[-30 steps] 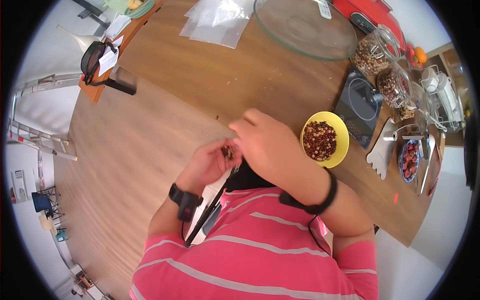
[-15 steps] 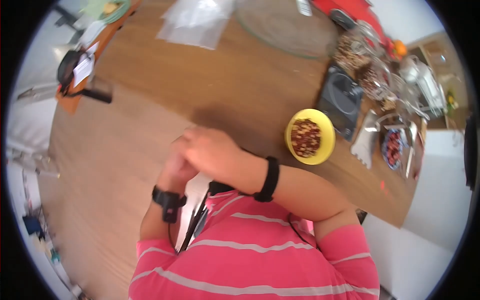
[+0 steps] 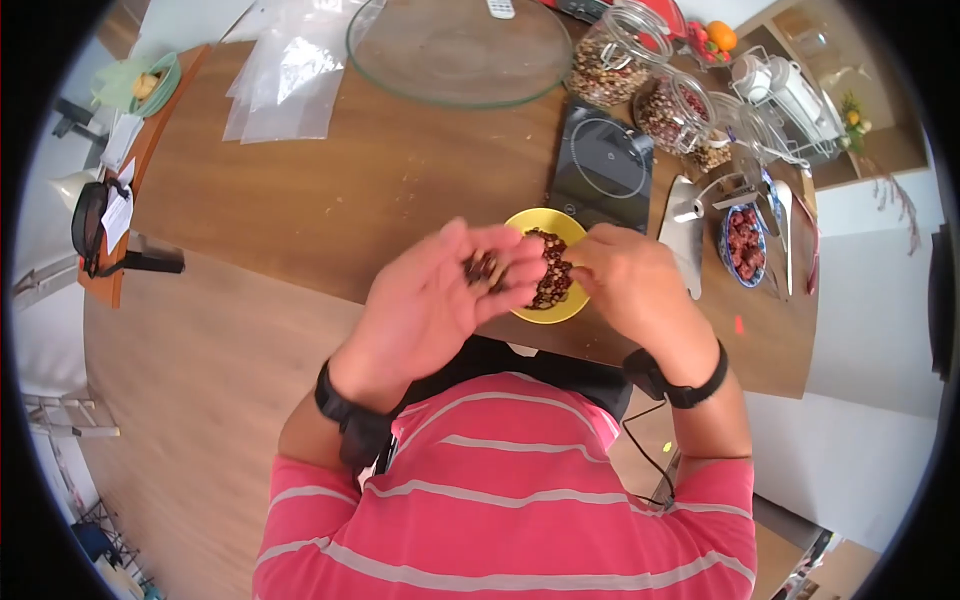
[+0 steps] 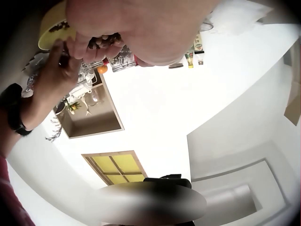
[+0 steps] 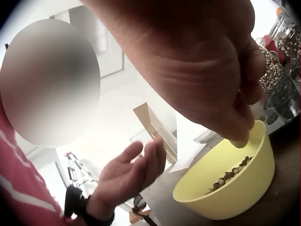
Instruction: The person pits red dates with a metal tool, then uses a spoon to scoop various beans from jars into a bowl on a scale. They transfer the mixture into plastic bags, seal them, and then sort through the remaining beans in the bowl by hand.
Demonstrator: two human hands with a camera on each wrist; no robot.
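Observation:
My left hand (image 3: 425, 300) is held palm up, fingers extended, with a small heap of mixed beans (image 3: 484, 270) on the palm and finger bases. It overlaps the left side of a yellow bowl (image 3: 545, 317) in the head view. More dark red and pale beans (image 5: 230, 175) lie in that bowl. Over the bowl's right rim my right hand (image 3: 640, 285) points downward, thumb and fingertips together. Something dark reddish, like beans, shows between its fingertips in the left wrist view. The right wrist view shows those fingertips (image 5: 241, 140) just inside the rim.
A black induction cooker (image 3: 603, 160) lies beyond the bowl. Glass jars (image 3: 608, 60) of grains stand behind it. At right are a metal scraper-like plate (image 3: 682, 235) and a blue-patterned bowl (image 3: 741, 275) of red chunks. Plastic bags (image 3: 290, 80) and a glass plate (image 3: 460, 100) lie further back.
My hands were together left of the bowl, the right covering the left palm. Both have moved right to the bowl and separated; the left palm with its beans now shows openly.

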